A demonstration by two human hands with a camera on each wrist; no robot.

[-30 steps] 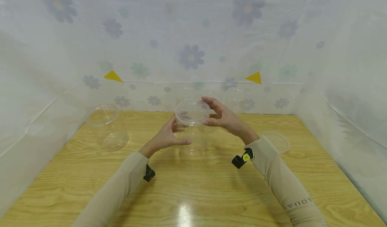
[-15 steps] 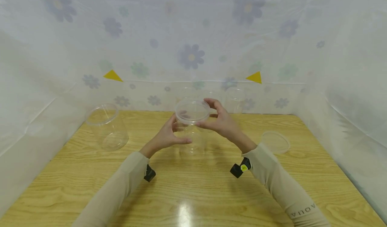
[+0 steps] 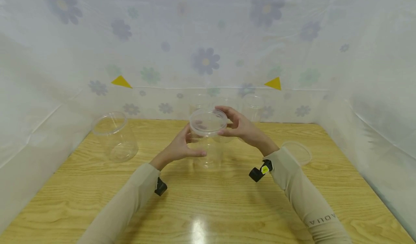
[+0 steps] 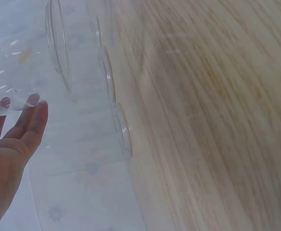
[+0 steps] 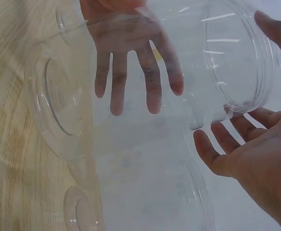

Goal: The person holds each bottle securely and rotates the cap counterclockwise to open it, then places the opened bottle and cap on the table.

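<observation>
A clear plastic jar [image 3: 211, 153] stands mid-table with a clear lid [image 3: 208, 120] on its mouth. My left hand [image 3: 185, 146] grips the jar's side, thumb in front and fingers behind. My right hand [image 3: 232, 125] holds the lid's rim between thumb and fingers. In the right wrist view the lid [image 5: 236, 57] sits between my right hand's fingers [image 5: 227, 149] and thumb, and the left hand's fingers [image 5: 130, 72] show through the jar wall [image 5: 82, 120]. The left wrist view shows the left hand [image 4: 10, 144] against the jar.
An open clear jar [image 3: 113, 135] stands at the left of the wooden table [image 3: 208, 208]. A loose clear lid [image 3: 297, 152] lies at the right. Several more clear jars [image 3: 251, 107] line the back by the flowered sheet, which walls in three sides.
My right hand has shifted round the lid's rim, the wrist dipping and coming back up. The jar has edged slightly right. The left hand keeps its grip.
</observation>
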